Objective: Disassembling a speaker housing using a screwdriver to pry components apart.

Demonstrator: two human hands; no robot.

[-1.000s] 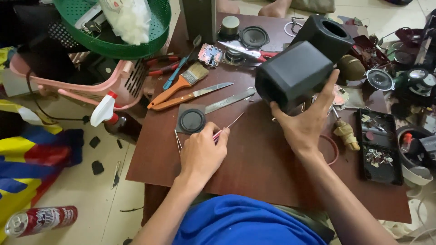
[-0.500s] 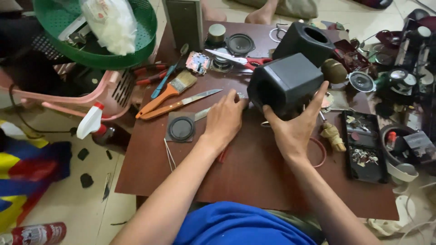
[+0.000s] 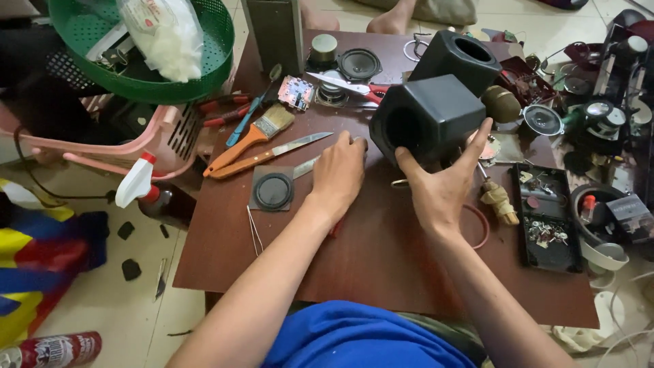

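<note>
1. Gripping the black speaker box [image 3: 430,117] from below, the right hand [image 3: 439,191] tilts it above the worktop [image 3: 381,245]; it looks rigid, hollow and light, best held at its edges.
2. Left hand [image 3: 338,177] lies curled beside a knife [image 3: 308,165]; whether it grips anything, I cannot tell.
3. A second ago that hand sat nearer the round disc [image 3: 273,190].

The person wears a blue shirt [image 3: 361,337]. It shows at the bottom of the view, soft and a bit wrinkled. It has no pictures or words on the part we can see. Both arms are bare all the way up from the wrists, so no sleeves show on them. The left hand [image 3: 338,175] is bare. The right hand [image 3: 439,191] is bare too. There are no gloves. No rings, watch or bands can be seen on the fingers or wrists. The nails look short.
</note>
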